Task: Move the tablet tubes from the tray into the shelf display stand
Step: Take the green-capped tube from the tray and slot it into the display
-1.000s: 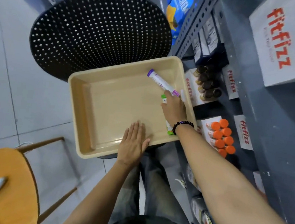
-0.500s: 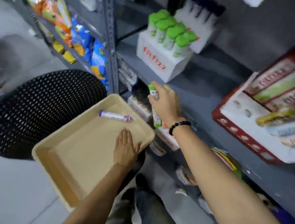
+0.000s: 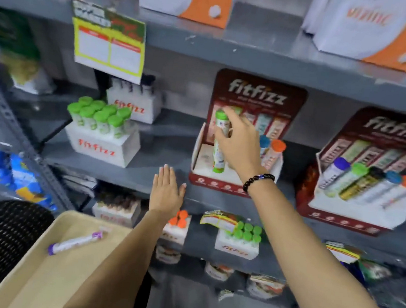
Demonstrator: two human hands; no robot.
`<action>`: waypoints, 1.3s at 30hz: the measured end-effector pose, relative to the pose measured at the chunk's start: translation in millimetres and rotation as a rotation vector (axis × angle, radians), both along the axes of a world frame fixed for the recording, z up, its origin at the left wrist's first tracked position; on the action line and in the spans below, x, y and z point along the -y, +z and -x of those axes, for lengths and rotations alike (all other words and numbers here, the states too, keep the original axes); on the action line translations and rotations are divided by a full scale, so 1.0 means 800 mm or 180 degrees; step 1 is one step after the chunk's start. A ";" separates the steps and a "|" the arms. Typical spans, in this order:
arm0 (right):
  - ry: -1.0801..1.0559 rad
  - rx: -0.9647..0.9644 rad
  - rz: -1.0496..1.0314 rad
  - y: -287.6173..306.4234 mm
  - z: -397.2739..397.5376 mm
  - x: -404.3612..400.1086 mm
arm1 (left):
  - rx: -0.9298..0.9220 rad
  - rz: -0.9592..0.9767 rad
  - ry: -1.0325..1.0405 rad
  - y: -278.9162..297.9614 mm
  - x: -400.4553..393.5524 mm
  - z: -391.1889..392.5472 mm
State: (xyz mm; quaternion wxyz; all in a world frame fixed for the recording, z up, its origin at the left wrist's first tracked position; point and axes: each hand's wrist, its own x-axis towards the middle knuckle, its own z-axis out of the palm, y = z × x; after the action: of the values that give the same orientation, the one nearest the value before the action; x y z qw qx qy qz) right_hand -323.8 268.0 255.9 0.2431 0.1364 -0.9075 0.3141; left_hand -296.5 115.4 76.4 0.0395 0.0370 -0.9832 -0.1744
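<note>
Your right hand [image 3: 238,142] was clamped around a green-capped tube [image 3: 219,143], holding it upright over the left end of the red display stand [image 3: 218,183] on the shelf. Your left hand [image 3: 167,192] was flat, fingers together, empty, just below the stand. A purple-capped tube [image 3: 74,242] lay in the tray [image 3: 38,277].

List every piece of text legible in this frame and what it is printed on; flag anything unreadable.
"fitfizz": header card of the red display stand behind the right hand.
"fitfizz": second red stand, right.
"fitfizz": white box of green-capped tubes.
"fitfizz": white box behind it.
Unreadable: green tube label, yellow shelf sign, orange top-shelf boxes, lower-shelf boxes.
</note>
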 end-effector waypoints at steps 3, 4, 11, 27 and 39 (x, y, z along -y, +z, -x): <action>-0.0020 -0.0019 0.0102 0.001 0.007 -0.022 | 0.0298 0.0193 -0.0040 -0.008 -0.005 0.009; -0.0001 0.0020 0.0159 0.001 0.009 -0.026 | 0.0326 0.0285 -0.0034 -0.011 -0.006 0.009; -0.0062 0.0706 0.0454 0.014 0.031 -0.026 | 0.0425 0.0411 -0.0030 -0.015 -0.004 0.011; 0.0002 0.1286 -0.0254 0.046 0.054 -0.031 | 0.0543 0.0491 -0.0074 -0.015 -0.003 0.012; -0.0064 0.1159 -0.0643 0.026 0.049 -0.024 | 0.0514 0.0570 -0.0012 -0.019 -0.005 0.013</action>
State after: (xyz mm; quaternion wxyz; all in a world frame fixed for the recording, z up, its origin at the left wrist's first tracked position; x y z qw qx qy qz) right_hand -362.8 286.9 277.0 0.0632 0.0920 -0.9647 0.2386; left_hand -307.1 119.1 61.2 -0.0369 0.0454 -0.9949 -0.0823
